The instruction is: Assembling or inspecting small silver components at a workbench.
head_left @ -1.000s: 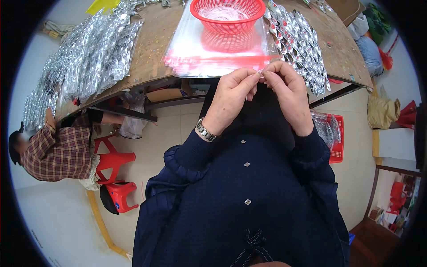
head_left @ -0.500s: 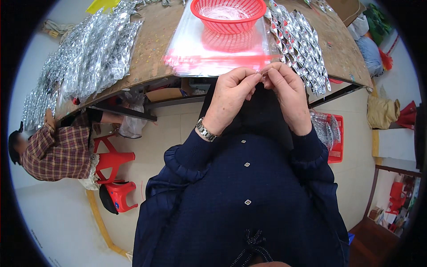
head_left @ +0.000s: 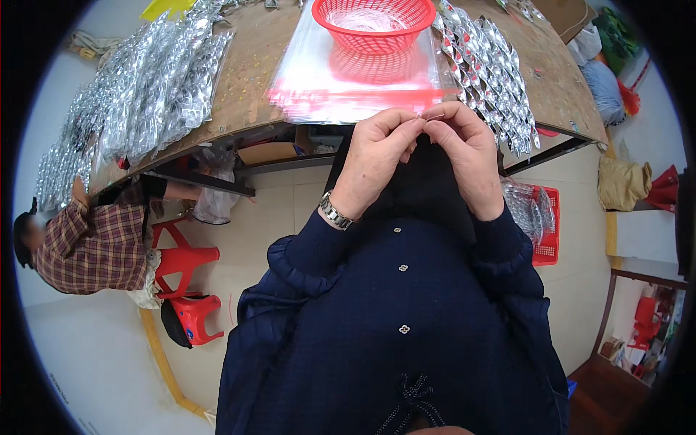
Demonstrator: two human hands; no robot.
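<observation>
While both hands pinch a tiny clear item (head_left: 432,116) at the fingertips, left hand (head_left: 377,156) and right hand (head_left: 464,148) sit same as 1 s ago, no progress visible. Just beyond: bag stack (head_left: 348,87), red basket (head_left: 373,22), foil packs (head_left: 152,87) on wooden table (head_left: 246,80). Co-worker sits left.

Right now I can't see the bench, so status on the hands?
Left hand and right hand pinched together on a small thin piece, too small to identify. Stack of clear bags just beyond. Nothing in the way.
</observation>
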